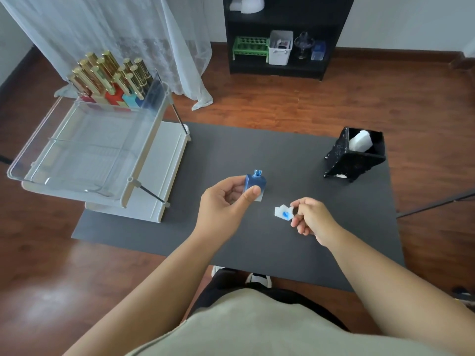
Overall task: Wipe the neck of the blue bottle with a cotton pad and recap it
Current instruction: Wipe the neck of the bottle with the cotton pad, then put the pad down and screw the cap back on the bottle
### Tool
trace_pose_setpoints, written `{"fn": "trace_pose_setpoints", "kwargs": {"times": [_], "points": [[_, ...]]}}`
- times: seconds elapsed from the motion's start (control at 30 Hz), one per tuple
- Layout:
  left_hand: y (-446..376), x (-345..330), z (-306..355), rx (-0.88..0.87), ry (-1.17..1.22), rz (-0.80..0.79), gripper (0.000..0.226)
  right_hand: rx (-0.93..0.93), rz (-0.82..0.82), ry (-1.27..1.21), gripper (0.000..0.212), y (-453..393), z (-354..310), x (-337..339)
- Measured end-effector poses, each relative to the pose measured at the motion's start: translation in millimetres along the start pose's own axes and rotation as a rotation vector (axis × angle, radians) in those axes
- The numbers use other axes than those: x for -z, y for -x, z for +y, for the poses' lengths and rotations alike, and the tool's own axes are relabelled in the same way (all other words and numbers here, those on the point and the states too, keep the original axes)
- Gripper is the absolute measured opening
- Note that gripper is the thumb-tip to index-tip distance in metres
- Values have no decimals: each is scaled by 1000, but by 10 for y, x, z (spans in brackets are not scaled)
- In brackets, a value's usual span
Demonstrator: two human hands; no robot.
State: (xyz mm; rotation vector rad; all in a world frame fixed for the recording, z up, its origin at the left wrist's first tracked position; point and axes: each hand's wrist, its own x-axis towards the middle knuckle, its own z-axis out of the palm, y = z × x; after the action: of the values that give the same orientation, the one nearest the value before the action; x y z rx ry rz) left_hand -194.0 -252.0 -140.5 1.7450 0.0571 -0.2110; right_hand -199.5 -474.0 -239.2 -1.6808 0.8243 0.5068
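The blue bottle [253, 183] is square-shouldered, with a bare threaded neck at the top and no cap on it. My left hand [226, 201] grips it by its lower body, thumb across the front, and holds it upright over the dark mat [282, 240]. To its right, my right hand [311, 217] pinches a crumpled white cotton pad [282, 214] that carries a blue stain. The pad is apart from the bottle, lower and to the right. I cannot see the bottle's cap anywhere.
A clear two-tier rack [84, 155] stands at the left, with several gold-capped bottles [113, 78] at its back. A black box [356, 155] holding white pads sits at the mat's right rear. A black shelf unit [277, 37] stands beyond on the wooden floor.
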Motion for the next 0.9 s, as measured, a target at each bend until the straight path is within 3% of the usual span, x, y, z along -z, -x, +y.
{"fn": "trace_pose_setpoints", "kwargs": {"times": [0.2, 0.43, 0.5, 0.63, 0.77, 0.9], "points": [[15, 44, -43, 33, -14, 9, 32, 23, 33, 130, 32, -143, -128, 66], [22, 131, -91, 36, -12, 19, 32, 267, 229, 370, 17, -127, -140, 143], [7, 148, -98, 40, -9, 28, 33, 371, 185, 432, 13, -168, -209, 83], [-26, 176, -110, 46, -4, 41, 29, 513, -10, 526, 27, -312, -384, -123], [-23, 208, -131, 56, 1, 45, 30, 527, -100, 573, 40, -450, -510, -300], [-10, 245, -140, 50, -1, 55, 31, 536, -121, 540, 37, -522, -559, -414]]}}
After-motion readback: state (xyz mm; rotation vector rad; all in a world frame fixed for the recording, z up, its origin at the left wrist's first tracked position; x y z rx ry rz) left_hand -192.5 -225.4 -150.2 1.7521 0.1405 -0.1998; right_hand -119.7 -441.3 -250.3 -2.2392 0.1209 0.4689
